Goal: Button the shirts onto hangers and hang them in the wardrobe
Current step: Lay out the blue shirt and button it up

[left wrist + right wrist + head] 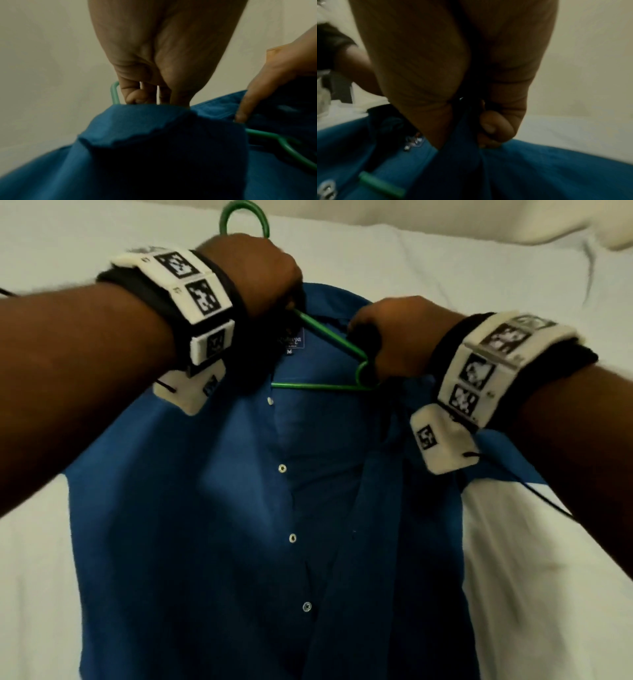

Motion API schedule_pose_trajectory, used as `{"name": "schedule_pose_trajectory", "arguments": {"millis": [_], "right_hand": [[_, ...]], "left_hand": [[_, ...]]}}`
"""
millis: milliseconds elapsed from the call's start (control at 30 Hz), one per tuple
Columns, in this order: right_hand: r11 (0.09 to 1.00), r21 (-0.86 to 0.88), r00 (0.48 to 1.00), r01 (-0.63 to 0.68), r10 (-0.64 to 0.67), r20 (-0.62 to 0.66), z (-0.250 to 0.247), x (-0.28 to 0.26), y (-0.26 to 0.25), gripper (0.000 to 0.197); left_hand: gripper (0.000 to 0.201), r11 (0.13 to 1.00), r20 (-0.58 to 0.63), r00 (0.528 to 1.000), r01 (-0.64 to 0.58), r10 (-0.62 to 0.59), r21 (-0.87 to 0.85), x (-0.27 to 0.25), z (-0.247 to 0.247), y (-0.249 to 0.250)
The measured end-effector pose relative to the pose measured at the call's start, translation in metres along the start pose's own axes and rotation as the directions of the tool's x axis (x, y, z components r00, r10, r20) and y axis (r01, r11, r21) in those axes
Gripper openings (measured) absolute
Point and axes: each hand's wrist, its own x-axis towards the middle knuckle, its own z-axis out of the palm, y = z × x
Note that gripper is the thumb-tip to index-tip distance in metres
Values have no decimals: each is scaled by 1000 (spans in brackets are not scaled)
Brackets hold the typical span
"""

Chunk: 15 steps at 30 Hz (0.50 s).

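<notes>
Blue shirt spread front-up on a white bed, placket open down the middle, four white buttons showing in a column on the panel under the left forearm, the other panel folded back under the right wrist. Green hanger partly inside the shirt at the neck: hook sticking out past the collar onto the sheet, one sloped arm and the bottom bar bare in the open front, a small loop at the shoulder end close by the right hand. Collar label visible just under the sloped arm. Left hand at the collar, fingers curled down and gripping the collar edge at the base of the hook, as seen from the left wrist; whether gripping the wire too, cannot tell. Right hand on the other side of the neck opening, fingers pinching a fold of blue cloth against the thumb, clear in the right wrist view. Both hands close together, either side of the hanger's neck. White band with black square markers strapped on each wrist, a thin black cable trailing from the right one across the sheet.
</notes>
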Motion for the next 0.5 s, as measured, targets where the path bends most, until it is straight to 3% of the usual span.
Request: {"name": "schedule_pose_trajectory", "arguments": {"millis": [67,133,167,200,267,367,433,500], "right_hand": [[954,297,999,-51,51,6,1,7,-18,54],[747,657,990,-99,144,-15,12,14,-38,48],[683,721,983,-115,184,-18,22,19,-45,48],[692,713,979,-111,200,-42,30,22,-49,53],[805,588,978,-82,179,-109,39,22,-53,72],[899,436,967,-46,150,-208,41,5,-45,84],[938,346,930,-32,155,-334,46,-9,-45,63],[951,308,911,-1,128,-392,58,-16,-51,25]], "left_hand": [[28,1000,-73,997,14,-16,-19,-2,7,4],[34,994,-160,986,30,-46,-102,-6,14,3],[42,989,-198,979,23,-53,-148,-10,17,1],[46,979,-243,968,6,-56,-202,-16,19,1],[37,933,-331,928,42,-168,-358,-34,30,2],[15,804,-243,931,83,-274,-589,-76,64,25],[15,766,-151,958,96,-245,-636,-101,88,43],[26,760,-78,969,135,-237,-636,-113,110,54]]}}
